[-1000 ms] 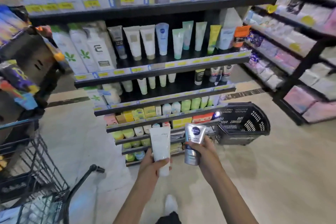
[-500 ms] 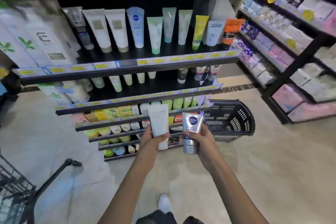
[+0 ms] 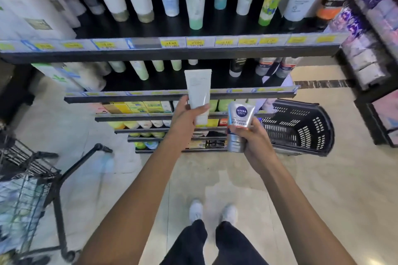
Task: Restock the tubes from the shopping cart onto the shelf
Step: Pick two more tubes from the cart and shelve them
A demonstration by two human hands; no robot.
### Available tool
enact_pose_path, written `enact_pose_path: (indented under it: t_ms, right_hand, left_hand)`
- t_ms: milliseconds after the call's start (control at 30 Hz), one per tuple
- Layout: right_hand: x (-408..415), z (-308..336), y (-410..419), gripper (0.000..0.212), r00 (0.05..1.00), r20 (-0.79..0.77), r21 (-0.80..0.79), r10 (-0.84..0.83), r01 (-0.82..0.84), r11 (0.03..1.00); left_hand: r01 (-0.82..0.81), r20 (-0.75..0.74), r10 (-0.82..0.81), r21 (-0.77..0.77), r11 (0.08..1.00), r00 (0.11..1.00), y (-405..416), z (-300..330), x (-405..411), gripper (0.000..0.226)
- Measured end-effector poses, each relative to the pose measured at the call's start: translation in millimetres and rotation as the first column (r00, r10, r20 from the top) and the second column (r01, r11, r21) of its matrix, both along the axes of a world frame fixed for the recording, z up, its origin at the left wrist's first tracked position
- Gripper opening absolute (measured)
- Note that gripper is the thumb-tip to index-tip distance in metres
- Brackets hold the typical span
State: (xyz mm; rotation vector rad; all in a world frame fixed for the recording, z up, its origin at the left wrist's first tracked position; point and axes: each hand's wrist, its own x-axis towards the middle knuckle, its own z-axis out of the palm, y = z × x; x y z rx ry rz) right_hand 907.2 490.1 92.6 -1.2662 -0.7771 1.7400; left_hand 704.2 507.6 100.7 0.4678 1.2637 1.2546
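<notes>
My left hand (image 3: 186, 119) grips a white tube (image 3: 199, 92) upright, cap end down, in front of the second shelf (image 3: 178, 95). My right hand (image 3: 251, 139) holds a silver Nivea Men tube (image 3: 239, 122) just to the right and slightly lower. Both tubes hang in the air short of the shelf edge. The top shelf (image 3: 172, 50) carries a row of standing tubes. The shopping cart (image 3: 28, 178) is at the lower left, with pale packages inside.
A black plastic basket (image 3: 301, 127) lies on the floor to the right of the shelf unit. Another rack (image 3: 370, 66) with wrapped packs stands at the far right. Lower shelves hold yellow boxes and small jars. My white shoes stand on the beige floor.
I have stepped closer to the shelves, which now fill the upper view. Both hands rose toward the second shelf, the white tube higher than before. The cart slid back into view at left.
</notes>
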Motion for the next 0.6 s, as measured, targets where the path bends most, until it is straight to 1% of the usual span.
enact_pose_path:
  t_ms: [133, 233, 300, 433, 600]
  right_hand:
    - [1.4, -6.8, 31.3, 0.066, 0.999, 0.004, -0.007, 0.045, -0.045, 0.999]
    - [1.7, -15.1, 53.5, 0.062, 0.997, 0.015, 0.003, 0.075, -0.075, 0.997]
    - [0.8, -22.6, 66.4, 0.06, 0.996, 0.02, 0.014, 0.082, -0.082, 0.997]
    - [-7.5, -38.2, 86.3, 0.063, 0.996, 0.004, 0.05, 0.092, -0.092, 0.994]
    - [-14.2, -53.1, 91.9, 0.056, 0.996, -0.034, 0.064, 0.083, -0.081, 0.995]
  left_hand:
    - [-0.07, -0.153, 0.071, 0.013, 0.997, 0.986, 42.0, -9.7, 1.2, 0.047]
    - [-0.059, -0.274, 0.067, 0.038, 0.998, 0.959, 69.8, -17.5, -4.0, 0.047]
    - [-0.05, -0.345, 0.076, 0.082, 0.995, 0.936, 86.6, -24.3, -9.6, 0.051]
    - [-0.079, -0.419, 0.133, 0.143, 0.987, 0.898, 114.9, -41.3, -28.2, 0.049]
    - [-0.099, -0.467, 0.197, 0.226, 0.969, 0.862, 136.9, -54.5, -42.1, 0.045]
